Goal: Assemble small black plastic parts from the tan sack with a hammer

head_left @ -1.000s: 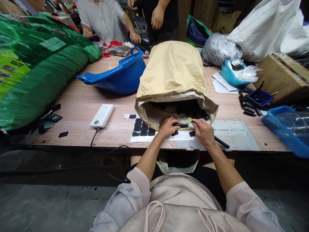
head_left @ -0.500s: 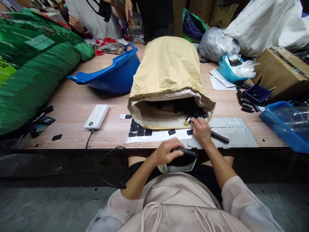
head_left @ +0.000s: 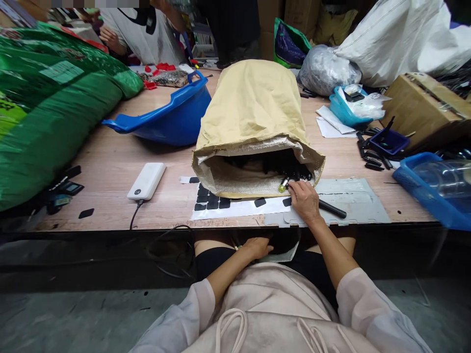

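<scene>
My right hand rests on the table edge at the mouth of a tan paper sack. It is closed around a black pen-like tool whose yellow-green tip points into the sack. Black parts fill the sack's opening. My left hand is down in my lap below the table edge, fingers stretched toward a grey pouch, with nothing seen in it. A white sheet with black pads lies under the sack's lip.
A white power bank with its cable lies to the left, a blue basin behind it and a big green sack beyond. On the right are a grey mat, blue trays and a cardboard box. People work at the far side.
My left hand carried a black piece from the sack's mouth down below the table edge into my lap. My right hand stayed at the sack with the tool.
</scene>
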The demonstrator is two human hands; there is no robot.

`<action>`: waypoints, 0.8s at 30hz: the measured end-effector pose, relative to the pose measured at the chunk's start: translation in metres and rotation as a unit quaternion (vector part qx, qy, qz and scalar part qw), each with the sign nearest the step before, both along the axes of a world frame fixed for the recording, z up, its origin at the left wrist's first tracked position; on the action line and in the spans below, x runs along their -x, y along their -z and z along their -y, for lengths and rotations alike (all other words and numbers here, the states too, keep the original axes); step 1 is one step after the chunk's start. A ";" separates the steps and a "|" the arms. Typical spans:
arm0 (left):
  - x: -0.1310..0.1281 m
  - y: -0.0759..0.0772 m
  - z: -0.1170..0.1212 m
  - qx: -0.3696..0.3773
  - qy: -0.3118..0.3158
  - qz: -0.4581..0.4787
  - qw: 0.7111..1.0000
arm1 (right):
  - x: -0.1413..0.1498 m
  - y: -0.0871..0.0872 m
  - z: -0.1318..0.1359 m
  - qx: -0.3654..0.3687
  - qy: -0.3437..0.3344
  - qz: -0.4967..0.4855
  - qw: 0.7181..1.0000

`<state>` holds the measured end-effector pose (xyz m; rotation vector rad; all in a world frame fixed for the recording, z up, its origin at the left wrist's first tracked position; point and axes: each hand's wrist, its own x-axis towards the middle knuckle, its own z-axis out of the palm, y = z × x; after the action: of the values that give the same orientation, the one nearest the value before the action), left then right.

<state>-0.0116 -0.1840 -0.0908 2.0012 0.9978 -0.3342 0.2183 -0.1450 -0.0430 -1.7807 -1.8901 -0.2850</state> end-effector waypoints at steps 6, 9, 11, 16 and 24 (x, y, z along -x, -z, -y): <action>-0.017 -0.089 -0.036 0.106 0.053 0.321 0.940 | 0.001 0.000 0.000 0.000 0.008 0.009 1.000; -0.037 -0.104 -0.088 -0.091 -0.216 0.334 0.913 | 0.001 0.000 -0.001 -0.003 0.008 0.010 1.000; -0.051 -0.100 -0.124 -0.197 -0.353 0.257 0.878 | 0.001 0.001 -0.002 -0.007 0.007 0.015 1.000; -0.065 -0.082 -0.172 -0.239 -0.394 0.162 0.873 | 0.000 0.002 -0.003 -0.014 0.003 0.020 1.000; 0.000 -0.086 -0.151 -0.240 -0.351 0.142 0.894 | 0.002 0.000 -0.002 -0.004 0.008 0.013 1.000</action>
<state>-0.0118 -0.0332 -0.0052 1.8571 1.6243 0.6372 0.2161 -0.1427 -0.0431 -1.7967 -1.8909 -0.3222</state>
